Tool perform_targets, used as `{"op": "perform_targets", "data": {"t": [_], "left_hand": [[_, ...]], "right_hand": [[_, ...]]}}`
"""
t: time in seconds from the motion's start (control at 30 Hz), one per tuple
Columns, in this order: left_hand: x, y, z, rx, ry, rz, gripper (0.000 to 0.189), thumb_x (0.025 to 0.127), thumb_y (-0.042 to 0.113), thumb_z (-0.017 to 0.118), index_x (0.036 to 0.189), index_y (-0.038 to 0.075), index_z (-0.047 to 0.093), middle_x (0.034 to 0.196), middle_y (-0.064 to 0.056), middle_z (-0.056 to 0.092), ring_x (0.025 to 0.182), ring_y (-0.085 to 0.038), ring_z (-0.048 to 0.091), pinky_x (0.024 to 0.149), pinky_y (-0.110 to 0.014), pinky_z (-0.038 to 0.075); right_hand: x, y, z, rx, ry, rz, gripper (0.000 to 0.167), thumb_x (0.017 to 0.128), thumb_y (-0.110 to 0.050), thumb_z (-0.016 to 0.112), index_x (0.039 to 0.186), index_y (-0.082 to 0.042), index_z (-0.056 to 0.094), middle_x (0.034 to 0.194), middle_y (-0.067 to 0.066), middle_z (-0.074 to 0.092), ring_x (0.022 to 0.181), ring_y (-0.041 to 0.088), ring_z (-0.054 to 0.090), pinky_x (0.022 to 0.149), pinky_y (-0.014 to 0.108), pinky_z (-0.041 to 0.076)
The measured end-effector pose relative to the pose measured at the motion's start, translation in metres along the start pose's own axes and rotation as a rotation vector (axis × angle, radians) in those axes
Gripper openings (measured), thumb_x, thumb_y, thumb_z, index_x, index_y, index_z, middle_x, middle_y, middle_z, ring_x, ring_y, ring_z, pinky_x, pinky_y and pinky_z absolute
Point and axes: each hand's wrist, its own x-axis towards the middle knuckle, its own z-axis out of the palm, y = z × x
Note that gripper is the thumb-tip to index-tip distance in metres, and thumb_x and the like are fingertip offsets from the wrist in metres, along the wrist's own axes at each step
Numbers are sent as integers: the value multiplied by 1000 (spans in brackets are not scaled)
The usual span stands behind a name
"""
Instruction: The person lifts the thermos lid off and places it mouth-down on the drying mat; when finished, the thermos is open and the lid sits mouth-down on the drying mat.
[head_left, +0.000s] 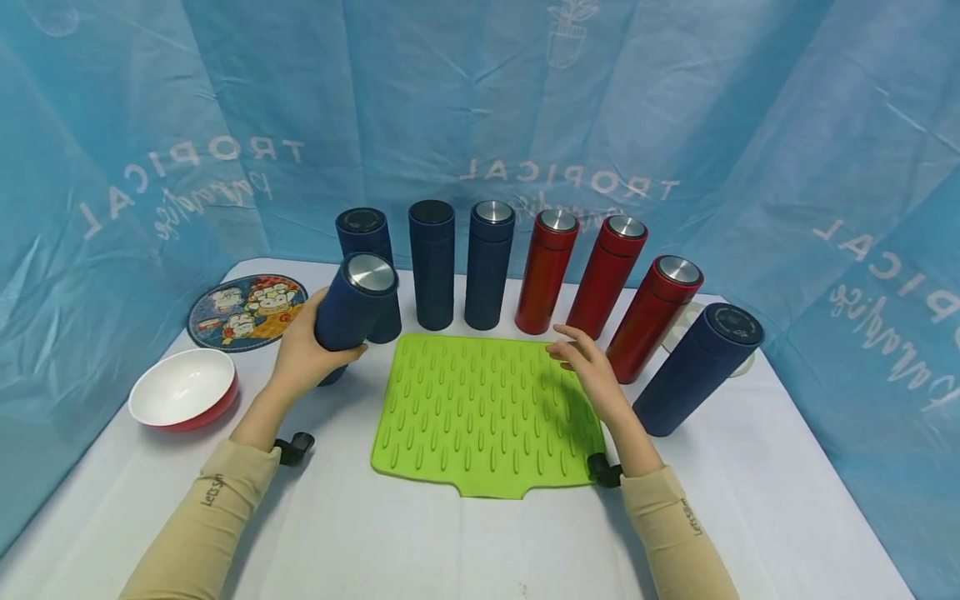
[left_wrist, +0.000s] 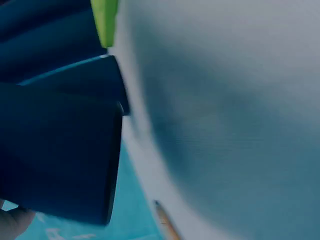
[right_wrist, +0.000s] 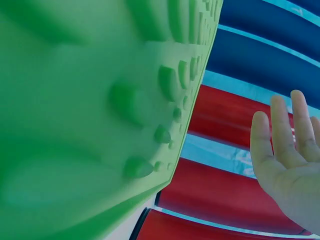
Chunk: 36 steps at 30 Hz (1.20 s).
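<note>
My left hand (head_left: 302, 350) grips a dark blue thermos flask (head_left: 347, 312) with a silver lid, fingers and thumb round its body. In the left wrist view that flask (left_wrist: 60, 155) fills the left side, its base apparently off the table. Close behind it stands a blue flask (head_left: 363, 222) with a dark lid, partly hidden. My right hand (head_left: 592, 371) hovers over the right part of a green ridged mat (head_left: 480, 408), fingers loosely extended and holding nothing. The right wrist view shows this hand (right_wrist: 290, 170) with spread fingers before the red flasks (right_wrist: 225, 195).
Behind the mat, two blue flasks (head_left: 432, 267) (head_left: 491, 267) and three red flasks (head_left: 546, 271) (head_left: 609, 275) (head_left: 652, 321) stand in a row. Another blue flask (head_left: 693, 375) stands right, partly covering a pale round item (head_left: 744, 365). A bowl (head_left: 183, 387) and patterned oval mat (head_left: 247, 311) lie left.
</note>
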Motion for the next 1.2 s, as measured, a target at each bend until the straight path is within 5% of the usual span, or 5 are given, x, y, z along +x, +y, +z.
{"op": "perform_targets", "data": {"t": [0.23, 0.43, 0.67, 1.2], "left_hand": [[0, 25, 10, 278, -15, 305, 90, 62, 24, 82, 140, 23, 37, 115, -18, 53, 98, -39, 53, 83, -56, 41], [-1, 38, 19, 463, -39, 414, 89, 58, 31, 83, 137, 21, 43, 111, -16, 54, 81, -36, 59, 71, -49, 49], [-2, 47, 33, 610, -32, 563, 87, 55, 35, 84, 132, 15, 49, 107, -14, 56, 87, -32, 60, 75, -47, 48], [-7, 69, 56, 760, -85, 588, 88, 56, 39, 85, 133, 17, 49, 115, -13, 58, 98, -32, 58, 84, -46, 44]], "right_hand": [[-12, -26, 6, 20, -1, -12, 42, 101, -21, 36, 138, -1, 38, 122, 28, 52, 115, 38, 50, 98, 49, 38], [-3, -9, 4, 70, 1, 3, 41, 100, -24, 37, 137, -4, 41, 122, 27, 53, 112, 37, 52, 97, 49, 39], [0, -3, 7, 38, 32, 0, 47, 98, -38, 40, 132, -5, 45, 113, 21, 58, 100, 33, 58, 84, 38, 46], [8, -24, 39, -77, -4, 69, 53, 95, -51, 39, 132, -13, 47, 108, 17, 59, 90, 34, 59, 73, 39, 50]]}}
